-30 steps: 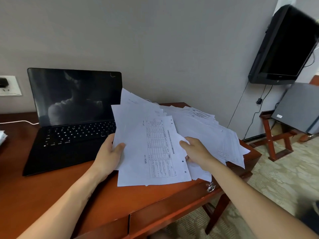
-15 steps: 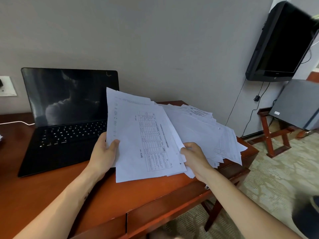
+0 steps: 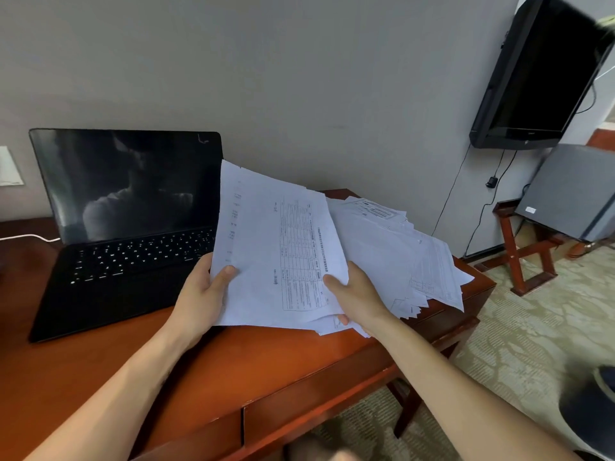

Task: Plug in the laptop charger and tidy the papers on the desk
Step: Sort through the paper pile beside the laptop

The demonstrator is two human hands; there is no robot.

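Note:
A bundle of white printed papers (image 3: 276,251) is tilted up above the wooden desk (image 3: 259,364), its lower edge near the desk top. My left hand (image 3: 203,294) grips its left edge with the thumb on top. My right hand (image 3: 356,297) grips the lower right corner. More loose sheets (image 3: 399,254) fan out untidily to the right, over the desk's corner. An open black laptop (image 3: 126,234) with a dark screen stands to the left. A white cable (image 3: 30,237) runs from behind the laptop toward the left edge.
A white wall plate (image 3: 8,166) shows at the far left. A black television (image 3: 539,71) hangs on the wall at right, above a grey box (image 3: 572,191) on a wooden stand (image 3: 529,251). Patterned carpet lies below, with a dark bin (image 3: 592,414) at lower right.
Both hands have drawn the held sheets together into a tighter bundle and raised its far edge. The view has shifted slightly right, so the wall plate sits nearer the left edge.

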